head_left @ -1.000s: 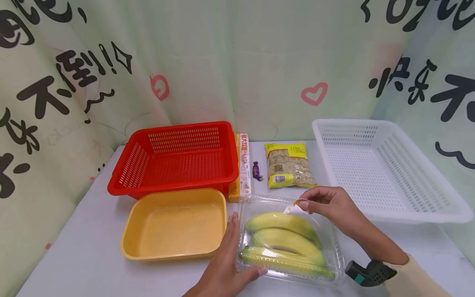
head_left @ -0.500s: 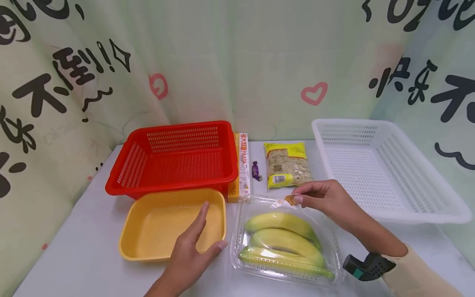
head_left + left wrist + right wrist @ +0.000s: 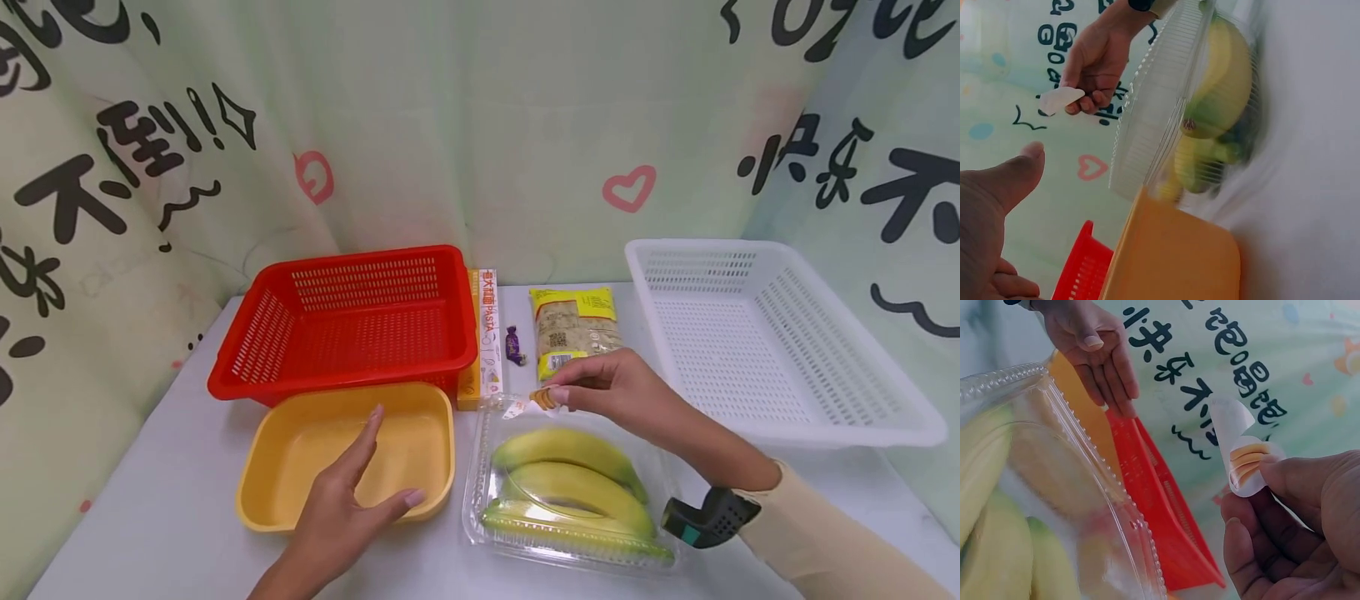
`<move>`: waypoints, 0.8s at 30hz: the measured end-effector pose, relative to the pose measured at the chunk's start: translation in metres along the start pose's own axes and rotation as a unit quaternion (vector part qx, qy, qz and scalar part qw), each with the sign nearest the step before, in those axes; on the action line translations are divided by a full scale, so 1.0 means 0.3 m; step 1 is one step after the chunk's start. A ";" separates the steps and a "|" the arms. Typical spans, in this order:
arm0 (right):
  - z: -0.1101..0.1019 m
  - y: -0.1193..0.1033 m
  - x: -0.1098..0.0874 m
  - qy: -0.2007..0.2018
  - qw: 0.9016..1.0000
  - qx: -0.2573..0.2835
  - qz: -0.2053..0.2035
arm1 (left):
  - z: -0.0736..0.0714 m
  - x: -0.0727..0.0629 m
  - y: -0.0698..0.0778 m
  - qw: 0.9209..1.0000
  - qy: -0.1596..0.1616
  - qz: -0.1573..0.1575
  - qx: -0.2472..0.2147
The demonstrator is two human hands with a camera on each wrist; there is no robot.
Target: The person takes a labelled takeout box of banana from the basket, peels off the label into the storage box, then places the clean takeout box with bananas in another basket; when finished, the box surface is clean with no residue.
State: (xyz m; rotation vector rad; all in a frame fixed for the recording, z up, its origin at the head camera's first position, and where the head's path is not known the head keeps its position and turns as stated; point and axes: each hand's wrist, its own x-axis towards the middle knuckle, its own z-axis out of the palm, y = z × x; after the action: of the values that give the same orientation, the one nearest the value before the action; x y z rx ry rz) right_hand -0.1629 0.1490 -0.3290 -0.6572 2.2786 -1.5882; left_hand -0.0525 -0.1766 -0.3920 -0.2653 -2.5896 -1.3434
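My right hand [image 3: 600, 383] pinches a small, curled white piece [image 3: 1244, 456] with orange-brown stripes between thumb and fingers. It may be a wrapper or a label; I cannot tell which. The hand hovers over the back edge of a clear plastic clamshell box [image 3: 480, 500], whose lid is down over several yellow-green bananas [image 3: 577, 483]. With thumb spread and fingers extended, my left hand [image 3: 341, 492] holds nothing and overlaps the front of a yellow basin [image 3: 270, 467] in the head view. The left wrist view shows the right hand [image 3: 1100, 56] from across the box.
Behind the basin stands a red perforated basket [image 3: 352, 333], beside a pasta box [image 3: 490, 333]. A purple-wrapped candy [image 3: 513, 346] and a yellow-and-clear bag [image 3: 573, 321] of tan food lie at the back. To the right is a white perforated basket [image 3: 742, 358].
The left hand has let go of the box's left side and moved left over the basin. My right hand has moved left with the small striped piece.
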 end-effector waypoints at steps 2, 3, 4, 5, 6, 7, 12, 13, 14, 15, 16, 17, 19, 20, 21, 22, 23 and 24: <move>0.007 -0.004 0.011 -0.007 1.000 -0.005 0.003 | -0.012 0.000 -0.013 1.000 -0.002 0.006 0.018; 0.010 -0.005 0.016 -0.012 1.000 -0.008 0.001 | -0.020 0.001 -0.020 1.000 -0.007 0.003 0.029; 0.016 -0.007 0.021 -0.016 1.000 -0.011 0.000 | -0.029 0.002 -0.028 0.999 -0.012 -0.003 0.038; 0.021 -0.009 0.027 -0.021 1.000 -0.015 -0.002 | -0.039 0.002 -0.035 0.999 -0.018 -0.014 0.047; 0.027 -0.010 0.032 -0.025 1.000 -0.018 -0.005 | -0.051 0.002 -0.043 0.998 -0.023 -0.021 0.053; 0.034 -0.013 0.038 -0.030 0.999 -0.021 -0.007 | -0.064 0.001 -0.051 0.998 -0.027 -0.029 0.054; 0.071 -0.028 0.070 -0.045 0.998 -0.050 -0.014 | -0.132 -0.002 -0.087 0.997 -0.031 -0.051 0.050; 0.077 -0.031 0.077 -0.047 0.997 -0.053 -0.014 | -0.145 -0.003 -0.093 0.997 -0.029 -0.049 0.051; 0.083 -0.033 0.084 -0.048 0.997 -0.059 -0.016 | -0.158 -0.004 -0.097 0.997 -0.027 -0.049 0.059; 0.089 -0.035 0.091 -0.050 0.997 -0.063 -0.017 | -0.171 -0.006 -0.102 0.996 -0.027 -0.050 0.065; 0.096 -0.037 0.098 -0.052 0.997 -0.062 -0.018 | -0.184 -0.009 -0.107 0.996 -0.027 -0.050 0.071; 0.102 -0.040 0.103 -0.055 0.997 -0.060 -0.017 | -0.196 -0.012 -0.112 0.995 -0.030 -0.055 0.081; 0.117 -0.042 0.116 -0.064 0.996 -0.056 -0.017 | -0.219 -0.018 -0.126 0.992 -0.035 -0.062 0.104; 0.126 -0.044 0.123 -0.067 0.996 -0.055 -0.015 | -0.230 -0.020 -0.134 0.990 -0.041 -0.070 0.115; 0.135 -0.047 0.129 -0.071 0.996 -0.051 -0.013 | -0.241 -0.022 -0.143 0.988 -0.048 -0.078 0.124; 0.143 -0.048 0.136 -0.076 0.996 -0.049 -0.013 | -0.252 -0.024 -0.152 0.986 -0.053 -0.085 0.135; 0.151 -0.051 0.142 -0.082 0.996 -0.046 -0.011 | -0.262 -0.025 -0.160 0.983 -0.058 -0.093 0.145; 0.158 -0.053 0.149 -0.088 0.995 -0.046 -0.013 | -0.273 -0.025 -0.170 0.982 -0.062 -0.096 0.150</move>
State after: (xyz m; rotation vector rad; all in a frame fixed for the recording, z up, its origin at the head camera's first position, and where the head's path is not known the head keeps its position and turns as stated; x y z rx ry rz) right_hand -0.1754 0.0832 -0.3299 -0.8192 2.2317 -1.3849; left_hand -0.0498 -0.2731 -0.3879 -0.0498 -2.9391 -0.9939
